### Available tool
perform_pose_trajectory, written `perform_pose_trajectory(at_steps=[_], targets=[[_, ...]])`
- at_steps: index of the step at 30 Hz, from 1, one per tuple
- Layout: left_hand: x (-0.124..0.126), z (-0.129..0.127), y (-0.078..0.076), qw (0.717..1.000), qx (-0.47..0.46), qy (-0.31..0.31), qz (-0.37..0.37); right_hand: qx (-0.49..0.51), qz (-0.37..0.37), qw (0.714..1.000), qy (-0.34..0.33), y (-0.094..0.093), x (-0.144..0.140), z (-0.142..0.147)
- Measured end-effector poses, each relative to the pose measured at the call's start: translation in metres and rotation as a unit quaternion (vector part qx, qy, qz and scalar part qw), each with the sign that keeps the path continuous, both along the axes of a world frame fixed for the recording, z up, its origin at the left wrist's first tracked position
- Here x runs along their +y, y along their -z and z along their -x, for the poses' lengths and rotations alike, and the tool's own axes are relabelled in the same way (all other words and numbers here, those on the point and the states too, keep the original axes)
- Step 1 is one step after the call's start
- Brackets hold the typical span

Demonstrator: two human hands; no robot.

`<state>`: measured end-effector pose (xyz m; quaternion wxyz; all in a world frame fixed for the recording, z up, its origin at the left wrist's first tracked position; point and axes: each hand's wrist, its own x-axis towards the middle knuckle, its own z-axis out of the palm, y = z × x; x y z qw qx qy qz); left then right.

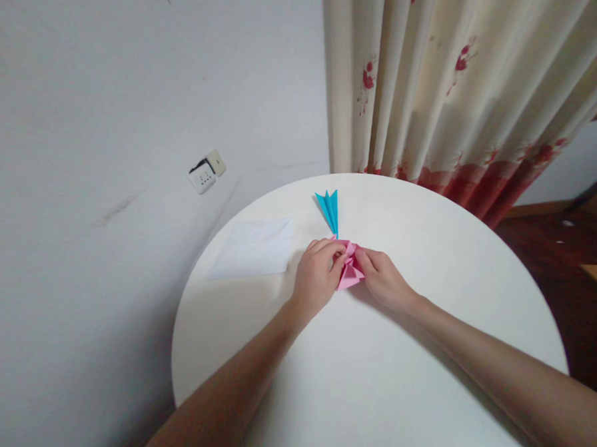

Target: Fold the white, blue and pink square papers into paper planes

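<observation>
Near the middle of the round white worktop (365,353), your left hand (317,276) and right hand (381,278) pinch the pink folded paper (350,270) between closed fingers, one from each side; its point aims toward the blue folded paper (328,210) just beyond.

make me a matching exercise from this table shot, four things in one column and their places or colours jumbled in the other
Things:
1. folded paper between the hands
2. pointed paper piece
3. flat paper sheet
4. curtain

Descriptions:
A. white, lying left of the left hand
B. cream with red flowers, behind the table
C. pink, pinched by both hands
D. blue, beyond the hands near the far edge

Pairs: 1-C, 2-D, 3-A, 4-B
</observation>
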<state>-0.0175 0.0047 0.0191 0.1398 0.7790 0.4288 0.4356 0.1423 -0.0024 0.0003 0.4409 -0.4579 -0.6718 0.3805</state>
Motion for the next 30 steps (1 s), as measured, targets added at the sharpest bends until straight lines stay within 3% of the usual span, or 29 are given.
perform_pose_trajectory(at_steps=[4, 8, 10, 13, 15, 17, 19, 20, 23, 25, 30], targets=[[0.0, -0.001, 0.002, 0.999, -0.016, -0.034, 0.007, 0.02, 0.021, 1.0, 0.007, 0.003, 0.005, -0.002], [0.007, 0.0, 0.004, 0.98, -0.173, -0.029, 0.096, 0.081, 0.043, 0.995, 0.029, 0.005, 0.01, -0.004], [0.01, 0.001, 0.004, 0.943, -0.29, 0.001, 0.161, 0.126, 0.066, 0.988, 0.056, 0.005, 0.012, -0.004], [0.013, 0.004, 0.002, 0.857, -0.444, 0.054, 0.257, 0.216, 0.125, 0.966, 0.071, 0.004, 0.015, -0.006], [0.014, 0.006, 0.002, 0.808, -0.501, 0.07, 0.302, 0.274, 0.154, 0.948, 0.059, 0.003, 0.016, -0.006], [0.014, 0.007, 0.005, 0.785, -0.521, 0.063, 0.329, 0.316, 0.163, 0.933, 0.047, 0.001, 0.015, -0.006], [0.015, 0.007, 0.008, 0.79, -0.517, 0.041, 0.329, 0.339, 0.157, 0.926, 0.049, 0.0, 0.015, -0.006], [0.016, 0.007, 0.01, 0.805, -0.503, 0.029, 0.315, 0.34, 0.15, 0.927, 0.055, 0.0, 0.014, -0.006], [0.017, 0.007, 0.012, 0.88, -0.419, -0.001, 0.225, 0.324, 0.128, 0.935, 0.072, 0.001, 0.014, -0.005], [0.017, 0.007, 0.011, 0.915, -0.363, -0.006, 0.176, 0.313, 0.122, 0.939, 0.078, 0.002, 0.015, -0.006], [0.013, 0.005, 0.007, 0.935, -0.31, 0.056, 0.162, 0.279, 0.077, 0.954, 0.082, 0.006, 0.019, -0.007]])
